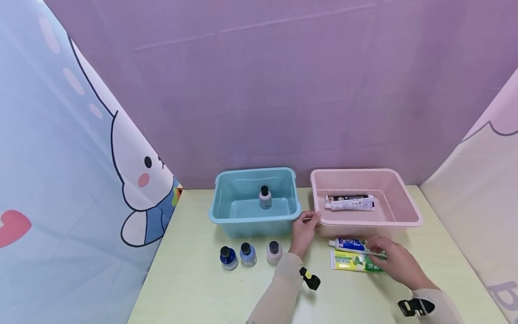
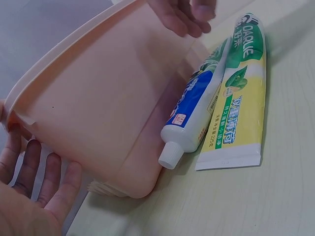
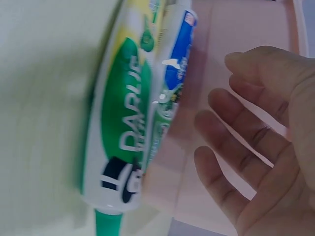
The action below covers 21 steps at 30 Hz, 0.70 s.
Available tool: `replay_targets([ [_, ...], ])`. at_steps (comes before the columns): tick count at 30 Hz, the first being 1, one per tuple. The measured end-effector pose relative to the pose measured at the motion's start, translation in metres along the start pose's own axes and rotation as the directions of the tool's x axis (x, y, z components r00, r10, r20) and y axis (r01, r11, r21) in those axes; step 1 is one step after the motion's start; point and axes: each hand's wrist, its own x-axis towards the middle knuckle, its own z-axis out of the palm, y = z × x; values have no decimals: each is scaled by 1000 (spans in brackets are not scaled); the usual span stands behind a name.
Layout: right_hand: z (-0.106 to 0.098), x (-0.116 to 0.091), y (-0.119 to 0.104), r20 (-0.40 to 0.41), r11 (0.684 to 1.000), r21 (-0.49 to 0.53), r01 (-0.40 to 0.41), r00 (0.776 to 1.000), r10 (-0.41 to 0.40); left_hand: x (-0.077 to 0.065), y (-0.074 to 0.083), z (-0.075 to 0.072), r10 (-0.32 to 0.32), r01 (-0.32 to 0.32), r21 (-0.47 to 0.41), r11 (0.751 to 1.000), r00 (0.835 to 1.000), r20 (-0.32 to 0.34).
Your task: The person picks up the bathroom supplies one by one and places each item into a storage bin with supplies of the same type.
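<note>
At the front left corner of the pink basin, my left hand grips the rim, its thumb side at the lip and other fingers against the wall. My right hand hovers over two toothpaste tubes, fingers loosely bent and holding nothing in the right wrist view. One is a blue and white toothpaste tube lying against the basin's front wall. Beside it lies a yellow and green Darlie toothpaste tube. Inside the pink basin are two more tubes, a black one and a white one.
A blue basin stands to the left with a pale bottle inside. In front of it stand a dark blue bottle, a light blue bottle and a pale pink bottle. A purple cloth hangs behind the table.
</note>
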Motion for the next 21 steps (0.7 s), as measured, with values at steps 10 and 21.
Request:
replay_targets([
  [10, 22, -8, 12, 36, 997, -76, -27, 999, 30, 0, -1, 0, -25, 24, 15, 1000, 1000, 7],
  [21, 33, -10, 13, 17, 987, -157, -28, 999, 31, 1, -4, -1, 33, -33, -6, 999, 999, 20],
])
